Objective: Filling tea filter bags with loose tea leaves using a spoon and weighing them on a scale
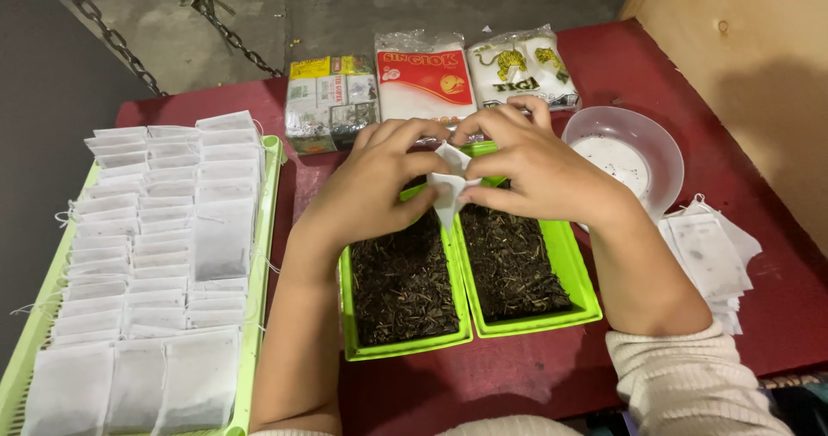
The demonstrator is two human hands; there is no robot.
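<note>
A small white filter bag (450,186) is pinched between both hands, the left hand (379,181) closed on its left edge and the right hand (526,164) closed on its top and right edge. The bag is held above the gap between two green trays (586,302) of dark loose tea on the red worktop (742,143). Flat filled bags (164,255) are laid in rows in a green basket (274,156) at the left.

Red table (690,82); green trays (565,255), packets (427,78), bowl (660,143).
</note>
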